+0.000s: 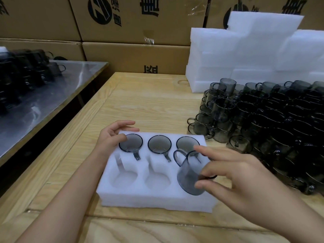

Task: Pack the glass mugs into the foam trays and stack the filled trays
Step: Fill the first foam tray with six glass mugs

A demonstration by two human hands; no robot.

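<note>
A white foam tray [158, 199] with six round pockets lies on the wooden table in front of me. Its far row holds three smoky glass mugs: left [131, 142], middle [159, 144], right [185, 142]. The two near-left pockets are bare. My right hand [235, 179] grips a fourth mug [188, 176], tilted with its handle up and left, over the near-right pocket. My left hand [114, 135] rests on the tray's far-left corner, fingers loosely curled beside the left mug.
A large pile of loose dark glass mugs [266, 123] crowds the table's right side. Stacked white foam trays [245, 50] stand behind it. Cardboard boxes [133, 32] wall the back. A metal table [43, 95] with more mugs sits at left.
</note>
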